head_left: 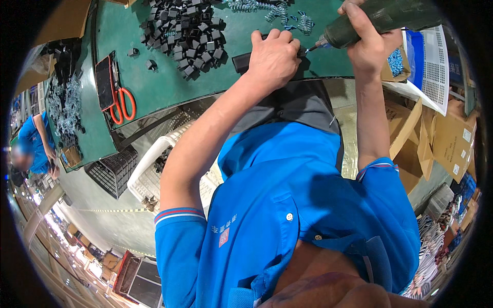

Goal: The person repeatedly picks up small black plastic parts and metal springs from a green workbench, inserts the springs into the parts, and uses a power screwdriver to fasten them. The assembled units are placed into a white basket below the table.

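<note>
My left hand is closed over a black bar-shaped part and presses it on the green table near its front edge. Most of that part is hidden under the fingers. In my right hand is a dark green power screwdriver, with the fingers wrapped round its body. Its bit points left and meets the right end of the black part, or comes very close to it; I cannot tell which. Just beyond my left hand lies a heap of small black blocks. Bluish metal pieces, looking coiled, lie behind.
Orange-handled scissors and a phone lie at the table's left. A cardboard box of small blue pieces stands right, beside a white perforated crate. A black basket sits below the table. Another person works far left.
</note>
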`<state>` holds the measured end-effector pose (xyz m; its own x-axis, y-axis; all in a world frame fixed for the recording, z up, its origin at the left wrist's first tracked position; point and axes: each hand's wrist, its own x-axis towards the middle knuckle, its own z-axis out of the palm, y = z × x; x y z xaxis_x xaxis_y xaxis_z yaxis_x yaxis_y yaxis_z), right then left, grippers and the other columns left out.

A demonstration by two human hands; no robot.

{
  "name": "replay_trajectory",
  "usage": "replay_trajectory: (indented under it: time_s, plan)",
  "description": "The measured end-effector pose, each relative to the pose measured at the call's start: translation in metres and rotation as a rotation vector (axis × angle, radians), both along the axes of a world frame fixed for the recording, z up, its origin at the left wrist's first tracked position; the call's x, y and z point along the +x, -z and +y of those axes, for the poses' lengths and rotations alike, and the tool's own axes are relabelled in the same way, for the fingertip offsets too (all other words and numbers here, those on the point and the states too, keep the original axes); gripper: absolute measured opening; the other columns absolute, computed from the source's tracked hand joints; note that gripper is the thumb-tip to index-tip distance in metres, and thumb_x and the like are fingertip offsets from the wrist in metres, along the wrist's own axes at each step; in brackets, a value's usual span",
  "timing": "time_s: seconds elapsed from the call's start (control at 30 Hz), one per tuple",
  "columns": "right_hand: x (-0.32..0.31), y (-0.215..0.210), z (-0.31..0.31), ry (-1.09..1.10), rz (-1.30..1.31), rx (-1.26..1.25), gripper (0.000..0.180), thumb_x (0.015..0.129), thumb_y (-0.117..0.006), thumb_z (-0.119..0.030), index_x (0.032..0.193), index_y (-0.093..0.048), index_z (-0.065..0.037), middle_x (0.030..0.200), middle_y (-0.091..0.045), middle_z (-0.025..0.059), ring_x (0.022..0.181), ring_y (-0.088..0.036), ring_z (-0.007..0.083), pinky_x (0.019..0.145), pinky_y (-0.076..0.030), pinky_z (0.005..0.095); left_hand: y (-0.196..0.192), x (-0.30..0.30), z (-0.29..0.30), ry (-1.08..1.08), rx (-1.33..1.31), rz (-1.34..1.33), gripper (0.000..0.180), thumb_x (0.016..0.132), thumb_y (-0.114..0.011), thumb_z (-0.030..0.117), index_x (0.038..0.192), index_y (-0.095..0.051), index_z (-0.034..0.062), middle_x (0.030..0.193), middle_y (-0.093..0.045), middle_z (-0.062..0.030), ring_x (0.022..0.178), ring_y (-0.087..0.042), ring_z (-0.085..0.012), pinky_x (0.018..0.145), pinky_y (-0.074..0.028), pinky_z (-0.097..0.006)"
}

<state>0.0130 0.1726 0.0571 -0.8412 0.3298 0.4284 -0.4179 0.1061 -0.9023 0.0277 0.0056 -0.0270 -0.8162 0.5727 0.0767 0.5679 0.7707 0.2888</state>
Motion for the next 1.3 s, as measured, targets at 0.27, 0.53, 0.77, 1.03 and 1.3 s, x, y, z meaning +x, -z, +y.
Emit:
replay_trajectory:
  time_s: [0.27, 0.53, 0.77, 1.03, 1.3]
  plan:
    - [-0.005, 0.003, -0.010, -0.017, 0.037, 0.028, 0.021, 0.077, -0.066, -0.016, 0.087, -0.063, 0.002, 0.076, -0.063, 0.0042, 0.067, -0.057, 0.0122, 0.062, -0.044, 0.0250, 0.000, 0.001, -0.001, -0.001, 0.029, 0.000, 0.029, 0.081, -0.071, 0.028, 0.105, -0.066, 0.0132, 0.099, -0.059, -0.0034, 0.103, -0.057, -0.0251, 0.087, -0.038, -0.050]
    - [-0.006, 0.003, -0.013, -0.026, 0.042, -0.005, 0.020, 0.076, -0.067, -0.014, 0.087, -0.063, 0.003, 0.075, -0.062, 0.0031, 0.066, -0.056, 0.0114, 0.061, -0.044, 0.0243, -0.001, 0.001, 0.000, 0.000, 0.012, 0.006, 0.029, 0.080, -0.072, 0.027, 0.105, -0.066, 0.0124, 0.098, -0.059, -0.0040, 0.102, -0.057, -0.0247, 0.086, -0.038, -0.050]
    - [-0.001, 0.011, -0.013, -0.087, 0.039, 0.017, 0.026, 0.074, -0.068, -0.002, 0.098, -0.061, 0.005, 0.087, -0.062, 0.0053, 0.070, -0.058, 0.0125, 0.063, -0.045, 0.0239, -0.001, 0.000, 0.000, 0.006, 0.002, 0.008, 0.030, 0.080, -0.072, 0.028, 0.104, -0.065, 0.0121, 0.098, -0.059, -0.0035, 0.102, -0.057, -0.0243, 0.085, -0.039, -0.050]
    - [0.007, 0.039, -0.021, -0.294, -0.226, -0.598, 0.056, 0.076, -0.065, 0.000, 0.128, -0.043, -0.002, 0.101, -0.060, 0.0087, 0.078, -0.058, 0.0149, 0.069, -0.048, 0.0278, 0.001, -0.001, -0.001, -0.006, 0.007, -0.004, 0.030, 0.080, -0.072, 0.029, 0.105, -0.066, 0.0128, 0.101, -0.059, -0.0032, 0.103, -0.057, -0.0238, 0.085, -0.039, -0.051]
    - [-0.027, 0.048, 0.003, -0.864, 0.057, -0.082, 0.064, 0.080, -0.063, -0.019, 0.133, -0.041, 0.009, 0.089, -0.055, 0.0086, 0.087, -0.055, 0.0213, 0.082, -0.045, 0.0322, 0.001, -0.001, -0.002, 0.001, 0.036, -0.030, 0.032, 0.079, -0.073, 0.028, 0.106, -0.065, 0.0135, 0.104, -0.059, -0.0028, 0.105, -0.056, -0.0242, 0.087, -0.039, -0.052]
